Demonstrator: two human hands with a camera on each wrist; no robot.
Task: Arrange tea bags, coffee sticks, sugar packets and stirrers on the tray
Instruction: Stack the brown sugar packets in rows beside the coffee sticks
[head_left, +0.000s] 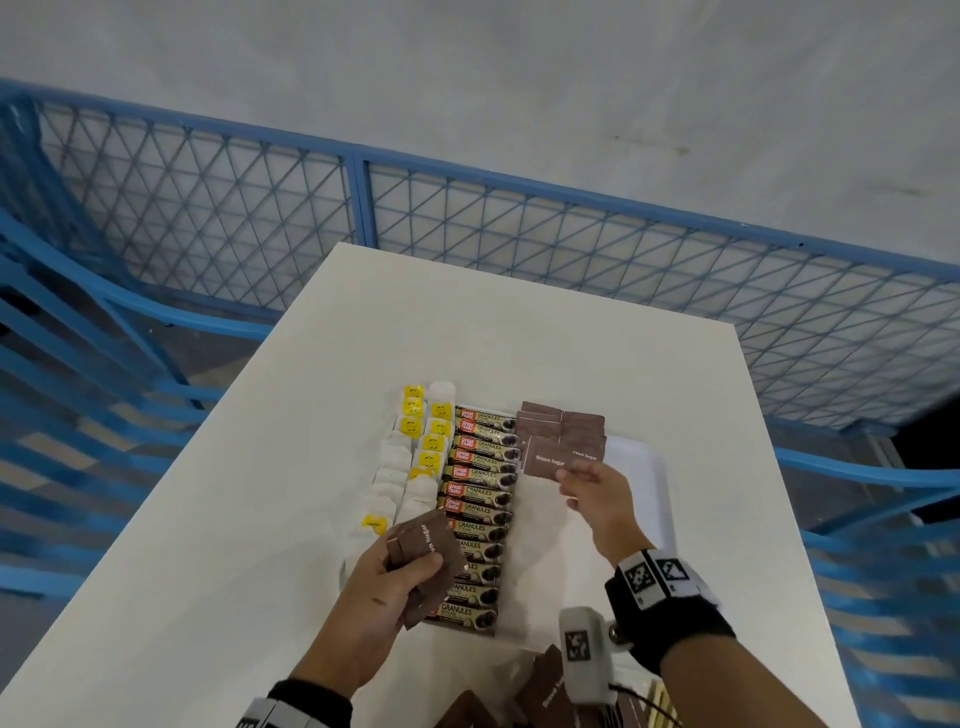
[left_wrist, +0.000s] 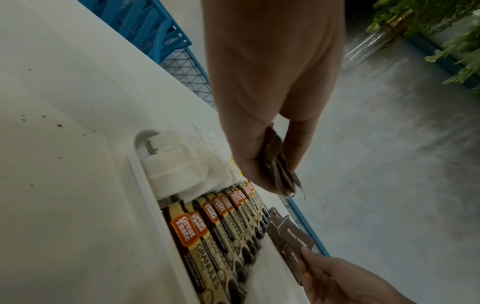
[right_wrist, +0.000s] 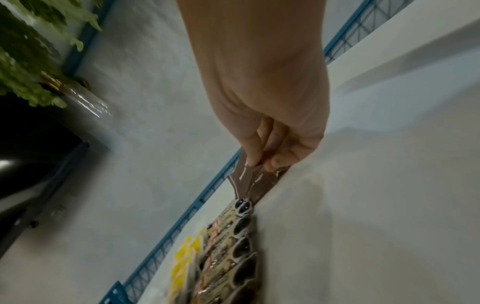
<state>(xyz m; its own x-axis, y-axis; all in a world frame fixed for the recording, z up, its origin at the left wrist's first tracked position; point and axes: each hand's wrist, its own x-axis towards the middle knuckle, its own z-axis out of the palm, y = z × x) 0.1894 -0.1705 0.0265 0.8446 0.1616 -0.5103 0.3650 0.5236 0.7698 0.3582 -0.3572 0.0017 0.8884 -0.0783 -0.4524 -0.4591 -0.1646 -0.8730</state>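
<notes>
"Brown Sugar" packets (head_left: 563, 434) were laid on the tray (head_left: 644, 467) beside coffee sticks (head_left: 480, 499) marked "Great Taste GRANULES"; one was pinched by the right hand (head_left: 597, 496), a stack (head_left: 423, 558) was clasped in the left hand (head_left: 384, 587)

White tray (head_left: 657, 467) on tabletop (head_left: 249, 519) carries tea bags (head_left: 415, 457), a row of coffee sticks (head_left: 480, 512) and brown sugar packets (head_left: 563, 434). Right hand (head_left: 597, 493) pinches one packet at that group; left hand (head_left: 384, 587) grips a packet stack (head_left: 428, 553).
</notes>
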